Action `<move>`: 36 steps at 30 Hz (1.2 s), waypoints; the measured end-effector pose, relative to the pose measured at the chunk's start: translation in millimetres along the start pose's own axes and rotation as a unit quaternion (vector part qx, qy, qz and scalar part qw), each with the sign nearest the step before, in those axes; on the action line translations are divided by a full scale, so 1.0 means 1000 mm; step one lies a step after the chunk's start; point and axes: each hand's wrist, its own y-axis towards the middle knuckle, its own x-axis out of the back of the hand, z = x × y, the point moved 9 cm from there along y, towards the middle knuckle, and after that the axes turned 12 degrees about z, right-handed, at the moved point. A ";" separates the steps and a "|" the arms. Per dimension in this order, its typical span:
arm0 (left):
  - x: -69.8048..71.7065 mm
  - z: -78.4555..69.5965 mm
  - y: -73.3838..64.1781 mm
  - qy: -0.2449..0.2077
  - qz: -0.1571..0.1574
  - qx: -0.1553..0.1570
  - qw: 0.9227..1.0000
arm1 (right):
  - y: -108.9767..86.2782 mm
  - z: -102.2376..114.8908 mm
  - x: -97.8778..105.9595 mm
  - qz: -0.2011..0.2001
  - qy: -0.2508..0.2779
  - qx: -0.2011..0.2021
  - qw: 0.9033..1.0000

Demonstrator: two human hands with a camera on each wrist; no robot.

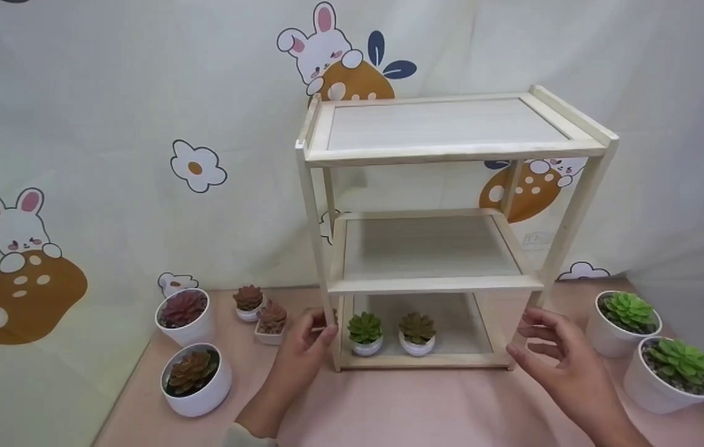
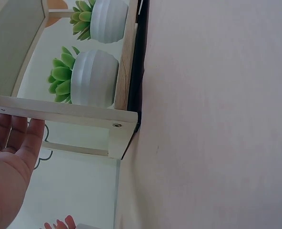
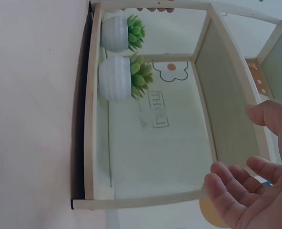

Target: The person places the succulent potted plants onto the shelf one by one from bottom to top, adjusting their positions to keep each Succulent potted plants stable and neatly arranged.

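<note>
Shelf (image 1: 433,248) upright, long axis vertical

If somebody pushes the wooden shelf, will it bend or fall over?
The wooden shelf will probably stay stiff, because straight posts join its framed tiers. Pushed near the top, it might tip, since it looks tall and its only plants sit low and look small. The green plant could slide or topple, as nothing seems to fasten it.
</note>
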 end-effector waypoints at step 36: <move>-0.001 0.000 0.001 0.000 0.007 0.001 1.000 | -0.014 -0.072 0.093 -0.115 -0.042 -0.137 0.983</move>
